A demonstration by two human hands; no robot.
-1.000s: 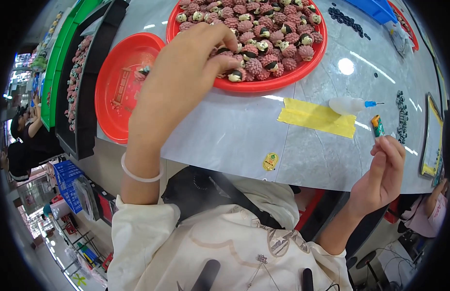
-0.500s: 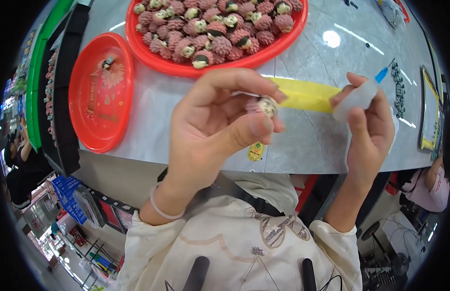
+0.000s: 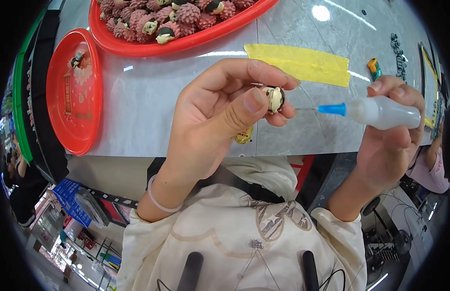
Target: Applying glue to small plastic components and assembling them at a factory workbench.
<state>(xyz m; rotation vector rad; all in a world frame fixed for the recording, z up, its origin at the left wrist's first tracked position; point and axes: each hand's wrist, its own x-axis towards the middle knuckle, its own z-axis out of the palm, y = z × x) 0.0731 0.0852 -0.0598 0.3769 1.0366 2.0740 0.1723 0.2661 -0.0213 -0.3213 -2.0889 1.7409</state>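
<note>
Between thumb and fingers, my left hand (image 3: 210, 106) pinches a small figurine (image 3: 273, 99) with a cream face and dark hair. My right hand (image 3: 392, 131) grips a translucent squeeze bottle (image 3: 387, 112), lying sideways with its blue needle tip (image 3: 332, 109) toward the figurine. The thin needle ends close to my left fingertips; whether it touches the figurine I cannot tell. Past my hands, a strip of yellow tape (image 3: 298, 64) is stuck on the grey table (image 3: 302, 138). A gold oval tag (image 3: 244, 135) lies partly hidden below my left hand.
A large red tray (image 3: 186, 47) heaped with pink figurines stands at the far left. A smaller red tray (image 3: 91, 111) beside it holds one figurine (image 3: 77, 59). Small dark pieces (image 3: 398, 56) lie in a row at the right, near an orange and green object (image 3: 374, 68).
The bottle has swung from pointing away to lying sideways, its needle now toward the figurine. The figurine has turned in my left fingers. The view has shifted, moving the trays up and left.
</note>
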